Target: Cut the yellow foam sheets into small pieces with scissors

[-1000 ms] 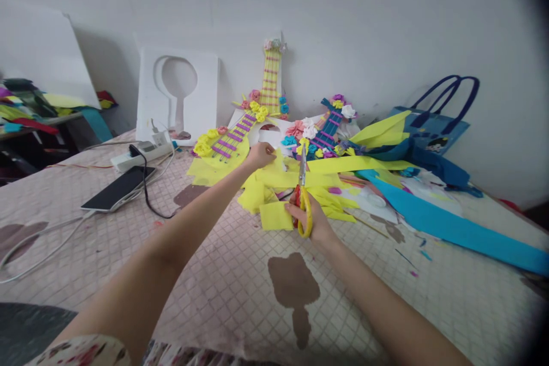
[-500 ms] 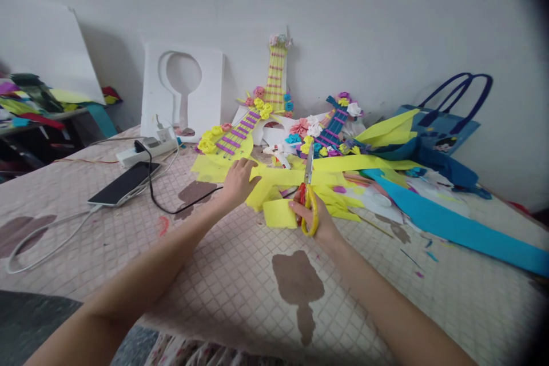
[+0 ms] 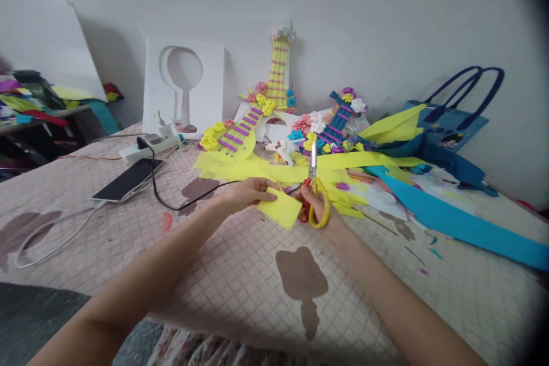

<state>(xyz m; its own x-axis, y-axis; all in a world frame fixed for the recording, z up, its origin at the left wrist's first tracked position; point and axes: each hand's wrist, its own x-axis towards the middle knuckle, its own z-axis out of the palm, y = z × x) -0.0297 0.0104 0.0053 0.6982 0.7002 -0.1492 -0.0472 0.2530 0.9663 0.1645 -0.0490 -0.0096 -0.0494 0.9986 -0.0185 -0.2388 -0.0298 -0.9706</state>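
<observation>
My left hand (image 3: 251, 194) pinches the upper left edge of a small yellow paper piece (image 3: 281, 209) between thumb and fingers. Close to its right edge, my right hand (image 3: 319, 211) holds scissors (image 3: 318, 200) with red and yellow handles, the blades pointing up and away from me. Behind both hands lie yellow paper strips (image 3: 274, 172). A yellow paper guitar (image 3: 238, 137) with purple stripes and paper flowers rests beyond them, and a white glue gun (image 3: 281, 151) lies to its right.
A phone (image 3: 126, 181) on a cable and a white power strip (image 3: 150, 146) lie at left. Blue paper (image 3: 454, 220) stretches along the right, before a blue bag (image 3: 454, 120). White boards with cut-outs, one a foam board (image 3: 214, 86), lean on the wall.
My left hand has come down and taken hold of the yellow paper piece, which is now tilted. My right hand no longer grips the paper and keeps the scissors.
</observation>
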